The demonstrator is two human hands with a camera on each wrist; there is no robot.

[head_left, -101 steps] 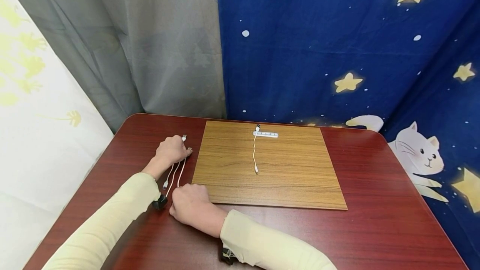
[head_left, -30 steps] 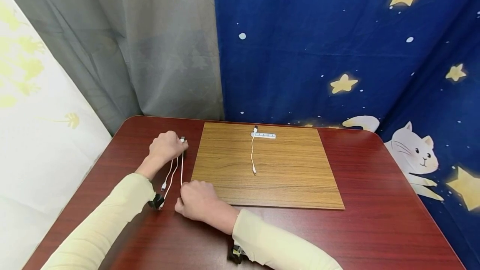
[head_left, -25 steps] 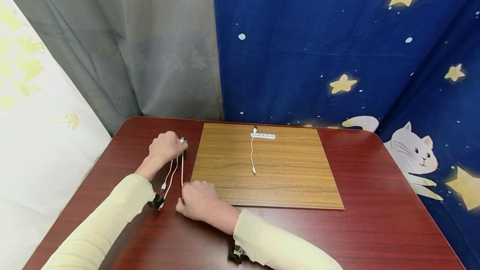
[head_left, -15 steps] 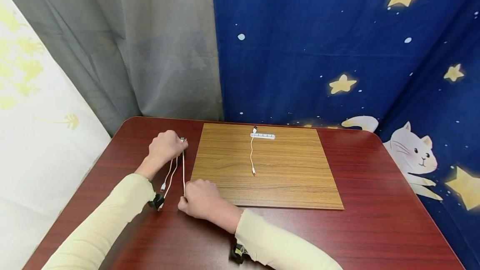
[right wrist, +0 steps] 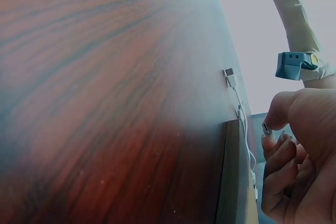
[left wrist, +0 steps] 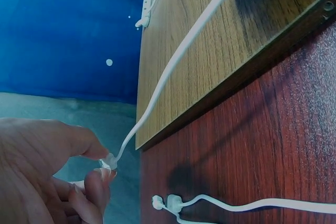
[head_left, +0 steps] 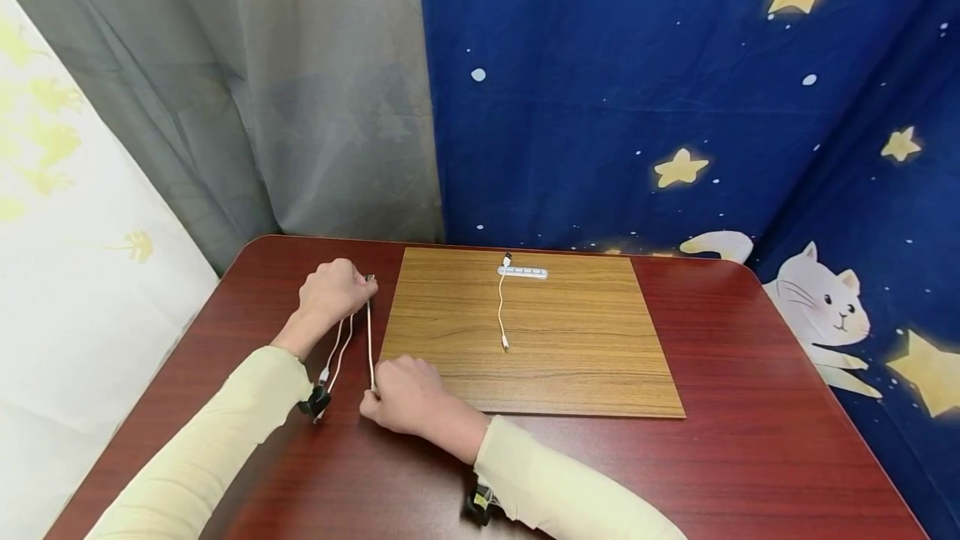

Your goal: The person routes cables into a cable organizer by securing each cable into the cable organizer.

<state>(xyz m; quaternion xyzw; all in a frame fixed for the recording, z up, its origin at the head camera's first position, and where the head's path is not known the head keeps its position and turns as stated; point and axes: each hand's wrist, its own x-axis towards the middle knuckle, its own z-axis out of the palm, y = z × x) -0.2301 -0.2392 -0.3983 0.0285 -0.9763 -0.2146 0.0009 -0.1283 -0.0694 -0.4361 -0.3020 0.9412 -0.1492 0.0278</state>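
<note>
A white USB cable (head_left: 370,332) stretches between the two hands, left of the wooden board (head_left: 600,340). My left hand (head_left: 333,294) pinches its far plug (left wrist: 108,162) between thumb and fingertips. The near end is in my right hand (head_left: 408,394), whose thumb and index finger pinch a small metal-tipped plug (right wrist: 266,129). In the left wrist view the cable hangs above the table, slanting up toward the right hand. Beneath the left hand and forearm lie other white cables (head_left: 342,352), partly hidden; two of their plugs (left wrist: 174,203) show on the tabletop.
A white slotted cable holder (head_left: 528,272) sits near the board's back edge. Another white cable (head_left: 501,307) runs from its left end down the board. The dark red table (head_left: 750,407) surrounds the board, with curtains (head_left: 570,107) behind.
The left hand moved slightly up and left, taking hold of the far plug. My right hand shifted rightward with the near end, and the cable now runs straighter between them.
</note>
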